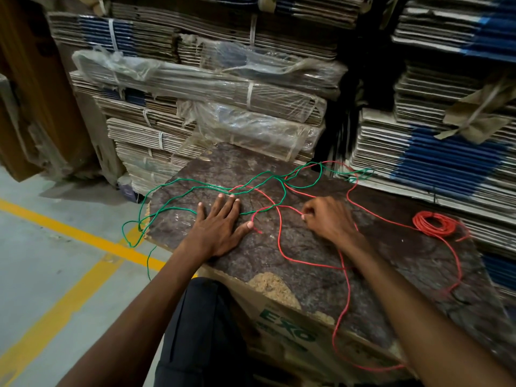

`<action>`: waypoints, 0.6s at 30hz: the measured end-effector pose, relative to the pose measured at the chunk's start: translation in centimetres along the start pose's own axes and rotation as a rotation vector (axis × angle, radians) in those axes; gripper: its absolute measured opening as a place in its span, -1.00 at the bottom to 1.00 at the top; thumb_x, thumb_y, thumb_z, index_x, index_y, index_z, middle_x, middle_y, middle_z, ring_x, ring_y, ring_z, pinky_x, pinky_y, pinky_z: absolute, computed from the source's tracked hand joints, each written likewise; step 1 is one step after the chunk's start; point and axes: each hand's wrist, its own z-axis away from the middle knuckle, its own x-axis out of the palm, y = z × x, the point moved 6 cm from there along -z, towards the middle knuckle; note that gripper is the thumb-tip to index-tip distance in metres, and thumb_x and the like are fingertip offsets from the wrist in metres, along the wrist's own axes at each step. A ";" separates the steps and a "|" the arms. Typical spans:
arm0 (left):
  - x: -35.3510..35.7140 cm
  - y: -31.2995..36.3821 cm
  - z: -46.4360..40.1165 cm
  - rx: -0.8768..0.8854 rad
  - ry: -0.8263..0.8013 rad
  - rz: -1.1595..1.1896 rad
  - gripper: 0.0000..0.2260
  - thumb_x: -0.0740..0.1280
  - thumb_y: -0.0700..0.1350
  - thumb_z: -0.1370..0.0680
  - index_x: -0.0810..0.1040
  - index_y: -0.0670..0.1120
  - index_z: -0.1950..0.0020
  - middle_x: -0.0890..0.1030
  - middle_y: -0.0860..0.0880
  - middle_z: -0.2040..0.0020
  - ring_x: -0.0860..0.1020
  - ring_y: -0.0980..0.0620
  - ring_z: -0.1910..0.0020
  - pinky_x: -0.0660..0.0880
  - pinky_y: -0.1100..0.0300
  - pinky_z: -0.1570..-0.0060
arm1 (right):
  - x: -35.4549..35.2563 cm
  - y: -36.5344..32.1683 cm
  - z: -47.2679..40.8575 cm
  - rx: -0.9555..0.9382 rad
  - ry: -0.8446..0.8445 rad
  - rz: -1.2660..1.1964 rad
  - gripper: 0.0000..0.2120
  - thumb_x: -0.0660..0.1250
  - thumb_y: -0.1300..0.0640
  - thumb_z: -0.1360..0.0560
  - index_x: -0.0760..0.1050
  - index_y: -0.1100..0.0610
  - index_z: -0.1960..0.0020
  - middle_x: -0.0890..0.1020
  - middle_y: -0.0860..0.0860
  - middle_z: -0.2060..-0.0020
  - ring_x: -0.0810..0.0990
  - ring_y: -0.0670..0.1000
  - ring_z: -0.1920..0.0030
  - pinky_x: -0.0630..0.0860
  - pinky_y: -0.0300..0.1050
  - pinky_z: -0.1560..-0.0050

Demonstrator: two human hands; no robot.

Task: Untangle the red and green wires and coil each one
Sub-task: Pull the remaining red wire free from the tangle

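Observation:
A green wire [178, 188] and a red wire [282, 247] lie crossed and twisted together on a worn brown board [405, 261]. Part of the red wire is wound into a small coil [434, 223] at the right. The green wire hangs off the board's left edge in loops. My left hand [220, 227] lies flat with fingers spread, pressing on the green wire near the tangle. My right hand [326, 219] pinches a red strand between thumb and fingertips, just right of where the wires cross.
The board rests on a cardboard box [290, 331] with green print. Stacks of flattened cartons [212, 88] stand right behind the board, and more cartons [435, 152] at the right. The grey floor with yellow lines [83, 236] is on the left.

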 end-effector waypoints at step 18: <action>-0.1 0.3 0.3 -0.020 -0.017 -0.010 -0.22 -0.21 0.40 -0.52 -0.10 -0.06 -0.60 -0.09 0.03 -0.61 -0.20 0.00 -0.57 -0.19 -0.27 -0.45 | -0.3 -4.5 0.3 -0.059 0.038 -0.042 -0.77 0.36 -0.10 -0.41 0.63 0.01 0.05 0.69 0.03 0.08 0.64 0.15 -0.01 0.50 -0.07 0.14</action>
